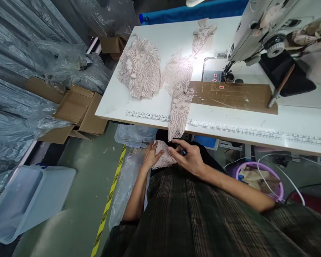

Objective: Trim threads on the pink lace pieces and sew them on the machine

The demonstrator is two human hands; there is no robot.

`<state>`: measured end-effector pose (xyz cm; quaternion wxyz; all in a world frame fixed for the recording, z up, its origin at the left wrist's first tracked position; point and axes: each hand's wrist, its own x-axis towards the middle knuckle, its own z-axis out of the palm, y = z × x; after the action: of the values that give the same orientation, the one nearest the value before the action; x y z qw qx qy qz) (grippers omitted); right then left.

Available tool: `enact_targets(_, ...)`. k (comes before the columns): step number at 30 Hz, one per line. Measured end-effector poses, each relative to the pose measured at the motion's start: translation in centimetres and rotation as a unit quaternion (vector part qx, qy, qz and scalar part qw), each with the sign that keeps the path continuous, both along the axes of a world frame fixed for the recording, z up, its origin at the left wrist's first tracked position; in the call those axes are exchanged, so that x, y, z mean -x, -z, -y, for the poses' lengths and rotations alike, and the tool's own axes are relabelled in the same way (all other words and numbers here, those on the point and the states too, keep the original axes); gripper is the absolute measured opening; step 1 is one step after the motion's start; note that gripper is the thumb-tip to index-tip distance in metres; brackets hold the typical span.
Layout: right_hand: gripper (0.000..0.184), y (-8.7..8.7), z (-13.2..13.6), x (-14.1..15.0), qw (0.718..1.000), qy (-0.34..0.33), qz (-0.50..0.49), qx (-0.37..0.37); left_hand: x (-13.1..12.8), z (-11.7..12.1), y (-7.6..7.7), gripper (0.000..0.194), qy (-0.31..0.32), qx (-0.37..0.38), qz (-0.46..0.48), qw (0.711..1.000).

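Over my lap, my left hand grips a pale pink lace piece, its thumb lying on top of the fabric. At the lace's right edge, my right hand is closed around a small dark tool with a blue part; the fingers hide most of it, so its kind is unclear. A lace strip hangs over the table's front edge just above my hands. It joins more lace on the tabletop. To the left sits a large heap of lace pieces.
A sewing machine stands on the white table, with brown tape-covered board before it. A stick-like tool lies at right. Below are an open carton, clear plastic bins and a purple-rimmed basket.
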<state>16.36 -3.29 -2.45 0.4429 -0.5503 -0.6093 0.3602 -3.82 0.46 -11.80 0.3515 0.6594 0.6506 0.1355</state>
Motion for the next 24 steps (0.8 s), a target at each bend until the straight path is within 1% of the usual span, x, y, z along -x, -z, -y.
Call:
enact_targets(2,0.042,-0.6,-0.6,0.5,0.998,0.035,-0.041,0.03,0.1,0.3,0.5,0.058,-0.007,-0.004,0.001,1.0)
enact_targets(5,0.04,-0.7,-1.4,1.2,0.991,0.051,-0.095,0.076,0.3,0.4,0.2,0.058,-0.014,-0.023,0.03,0.999)
enact_targets(8,0.034,-0.9,-1.4,1.4,0.989,0.061,-0.119,0.061,0.3,0.1,-1.0,0.059,-0.013,-0.045,0.081,0.996)
enact_targets(9,0.032,-1.1,-1.2,1.3,0.99,0.052,-0.117,0.053,0.2,0.0,-1.6,0.062,-0.01,-0.045,0.107,0.993)
enact_targets(10,0.03,-1.3,-0.9,1.3,0.992,0.032,-0.11,0.045,0.0,-0.1,-2.3,0.066,-0.009,-0.037,0.153,0.988)
enact_targets(11,0.029,-1.5,-0.5,1.2,0.994,-0.003,-0.101,0.038,-0.3,-0.1,-3.1,0.071,-0.013,-0.02,0.216,0.976)
enact_targets(12,0.027,-1.8,-0.1,1.1,0.994,-0.056,-0.092,0.034,-0.7,-0.1,-3.9,0.077,-0.02,0.008,0.29,0.957)
enact_targets(13,0.025,-2.0,0.4,1.1,0.989,-0.121,-0.085,0.031,-1.1,-0.1,-4.7,0.083,-0.032,0.043,0.366,0.929)
enact_targets(14,0.021,-2.1,0.9,1.1,0.977,-0.194,-0.083,0.03,-1.6,0.0,-5.5,0.088,-0.045,0.08,0.432,0.897)
enact_targets(15,0.018,-2.2,1.4,1.1,0.959,-0.268,-0.086,0.032,-2.1,0.0,-6.3,0.093,-0.056,0.111,0.475,0.871)
enact_targets(16,0.015,-2.1,1.8,1.2,0.936,-0.338,-0.093,0.036,-2.6,0.1,-7.0,0.097,-0.061,0.133,0.494,0.857)
enact_targets(18,0.012,-1.9,2.4,1.4,0.884,-0.453,-0.109,0.043,-3.5,0.3,-8.1,0.102,-0.064,0.159,0.505,0.846)
enact_targets(20,0.009,-1.7,2.7,1.6,0.841,-0.527,-0.113,0.045,-4.1,0.2,-8.7,0.104,-0.048,0.184,0.511,0.838)
enact_targets(21,0.008,-1.6,2.7,1.6,0.826,-0.55,-0.112,0.046,-4.3,0.1,-8.9,0.103,-0.036,0.196,0.517,0.833)
enact_targets(22,0.008,-1.6,2.7,1.6,0.818,-0.563,-0.111,0.049,-4.4,-0.1,-9.0,0.102,-0.024,0.204,0.522,0.828)
enact_targets(24,0.009,-1.8,2.6,1.3,0.811,-0.572,-0.112,0.054,-4.4,-0.6,-9.2,0.094,-0.013,0.2,0.52,0.83)
